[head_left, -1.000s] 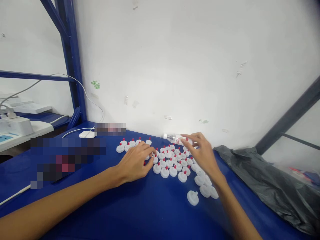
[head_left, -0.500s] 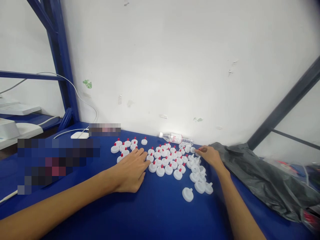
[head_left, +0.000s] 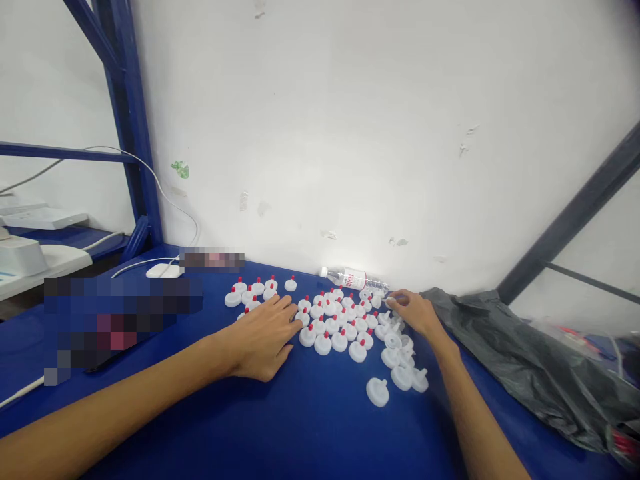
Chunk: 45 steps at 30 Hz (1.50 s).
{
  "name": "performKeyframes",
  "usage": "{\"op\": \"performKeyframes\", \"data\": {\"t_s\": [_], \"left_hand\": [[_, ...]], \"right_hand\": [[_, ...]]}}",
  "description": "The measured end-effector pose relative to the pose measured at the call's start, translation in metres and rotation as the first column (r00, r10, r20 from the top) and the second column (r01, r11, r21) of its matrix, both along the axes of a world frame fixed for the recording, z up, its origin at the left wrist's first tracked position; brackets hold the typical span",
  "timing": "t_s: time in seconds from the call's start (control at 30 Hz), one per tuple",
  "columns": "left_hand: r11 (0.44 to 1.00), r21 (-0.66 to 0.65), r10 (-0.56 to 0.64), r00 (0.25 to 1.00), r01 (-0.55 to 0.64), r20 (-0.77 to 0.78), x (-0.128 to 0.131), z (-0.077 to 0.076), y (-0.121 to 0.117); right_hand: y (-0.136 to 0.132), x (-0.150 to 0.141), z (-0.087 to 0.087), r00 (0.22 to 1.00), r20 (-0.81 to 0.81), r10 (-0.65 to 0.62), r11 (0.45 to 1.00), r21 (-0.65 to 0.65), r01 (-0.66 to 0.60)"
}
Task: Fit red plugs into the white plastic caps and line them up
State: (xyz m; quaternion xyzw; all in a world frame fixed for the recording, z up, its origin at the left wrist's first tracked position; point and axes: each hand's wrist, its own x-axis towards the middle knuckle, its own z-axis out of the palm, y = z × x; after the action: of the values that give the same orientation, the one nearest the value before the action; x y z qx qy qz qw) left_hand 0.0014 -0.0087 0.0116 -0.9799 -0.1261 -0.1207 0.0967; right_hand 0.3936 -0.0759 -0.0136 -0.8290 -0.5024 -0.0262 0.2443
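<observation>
Several white round caps with red tips (head_left: pixel 340 323) are packed together on the blue table (head_left: pixel 280 427). A few plain white caps without red tips (head_left: pixel 400 360) lie to their right, one (head_left: pixel 377 391) apart toward me. My left hand (head_left: pixel 263 337) lies flat on the table, fingers stretched out, fingertips touching the left side of the cluster. My right hand (head_left: pixel 417 313) rests at the cluster's far right edge, its fingers curled in a pinch among the caps there; what they hold is too small to make out.
A clear plastic bottle (head_left: pixel 353 277) lies against the white wall behind the caps. A crumpled dark plastic bag (head_left: pixel 525 363) covers the table's right side. White cables and a white adapter (head_left: pixel 163 270) lie at the back left beside a blue frame post (head_left: pixel 133 133).
My right hand dropped from above the bottle to the cluster's right edge and closed into a pinch. My left hand flattened and slid slightly back. The camera shifted a little.
</observation>
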Motion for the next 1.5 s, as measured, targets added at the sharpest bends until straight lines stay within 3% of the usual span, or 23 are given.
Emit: {"op": "performKeyframes", "data": {"t_s": [0.3, 0.73, 1.03, 1.3, 1.5], "left_hand": [[0.996, 0.063, -0.066, 0.998, 0.067, -0.022, -0.001, -0.002, 0.005], [0.995, 0.051, 0.086, 0.995, -0.089, 0.047, 0.001, -0.002, 0.007], [0.994, 0.040, 0.098, 0.995, -0.099, 0.021, 0.008, -0.009, 0.012], [0.999, 0.010, 0.044, 0.999, -0.044, 0.013, 0.009, -0.015, 0.013], [1.000, 0.005, 0.015, 0.999, -0.015, 0.030, 0.011, -0.021, 0.016]], "right_hand": [[-0.004, -0.010, 0.014, 0.999, 0.022, -0.035, 0.997, 0.074, 0.034], [-0.004, -0.043, 0.036, 0.999, 0.049, 0.004, 0.979, 0.206, -0.014], [-0.007, -0.063, 0.047, 1.000, 0.013, 0.024, 0.974, 0.223, -0.027], [-0.005, -0.091, 0.049, 0.992, 0.012, 0.127, 0.961, 0.248, -0.126], [-0.004, -0.111, 0.049, 0.960, 0.102, 0.260, 0.911, 0.304, -0.279]]}}
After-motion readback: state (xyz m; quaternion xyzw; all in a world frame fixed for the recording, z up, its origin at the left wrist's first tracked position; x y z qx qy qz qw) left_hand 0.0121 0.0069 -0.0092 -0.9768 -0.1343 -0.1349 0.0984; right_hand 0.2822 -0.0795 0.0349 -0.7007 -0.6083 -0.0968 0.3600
